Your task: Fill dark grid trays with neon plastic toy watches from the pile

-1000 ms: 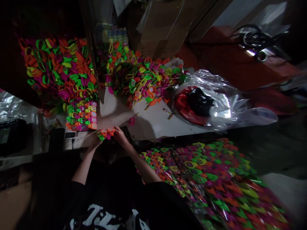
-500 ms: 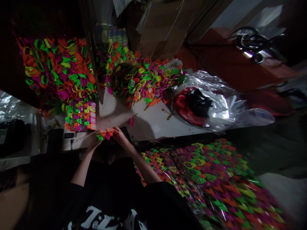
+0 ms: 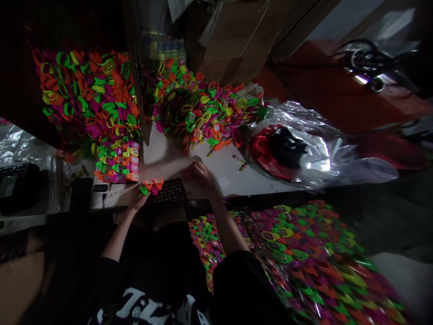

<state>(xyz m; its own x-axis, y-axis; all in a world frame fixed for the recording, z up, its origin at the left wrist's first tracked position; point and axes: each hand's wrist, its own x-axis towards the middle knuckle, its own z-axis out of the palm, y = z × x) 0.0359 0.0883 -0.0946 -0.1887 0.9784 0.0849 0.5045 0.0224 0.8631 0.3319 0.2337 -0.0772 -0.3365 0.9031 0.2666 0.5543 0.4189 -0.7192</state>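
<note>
My left hand is closed round a small cluster of toy watches in orange, pink and green, held over the table's front edge. My right hand is over the white tabletop, its fingers closed at a pink toy watch that they mostly cover. Left of my left hand sits a stack of toy watches in neat rows. Beyond my hands spreads a loose heap of toy watches in mixed neon colours.
A dark gridded tray lies between my hands. Another pile of watches stands behind a divider. A clear plastic bag with red and black contents sits right. Bagged watches lie below the table edge. A carton stands behind.
My right hand has left the watch cluster and moved right and away from me to the single pink watch. My left hand keeps the cluster. The view has shifted slightly.
</note>
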